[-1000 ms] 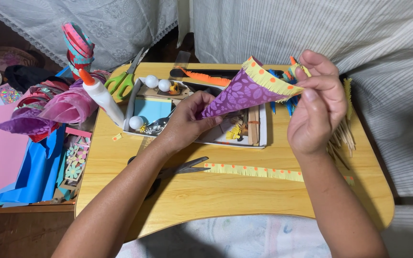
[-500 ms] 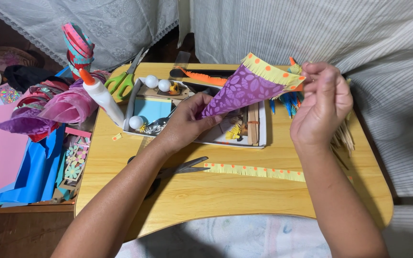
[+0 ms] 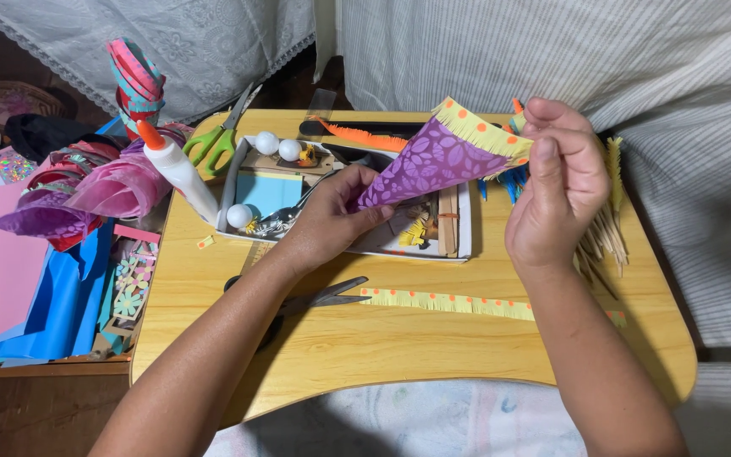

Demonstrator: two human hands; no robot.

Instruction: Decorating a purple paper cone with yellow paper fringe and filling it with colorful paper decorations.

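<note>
Left hand [image 3: 332, 211] grips purple paper cone [image 3: 433, 165] at its tip; right hand [image 3: 556, 182] pinches yellow fringe [image 3: 480, 129] on its rim, above table [image 3: 399, 347] centre. Fringe partly attached; spare strip [image 3: 450, 302] unused near front edge.

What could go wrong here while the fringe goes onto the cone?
1. The right hand pinches the yellow fringe only at the cone rim; a hard pull might tear the thin strip.
2. The left hand holds the cone by its tip, so pressing at the rim may crush it.
3. The glue bottle stands upright beside the left forearm; a sweep could tip it.
</note>
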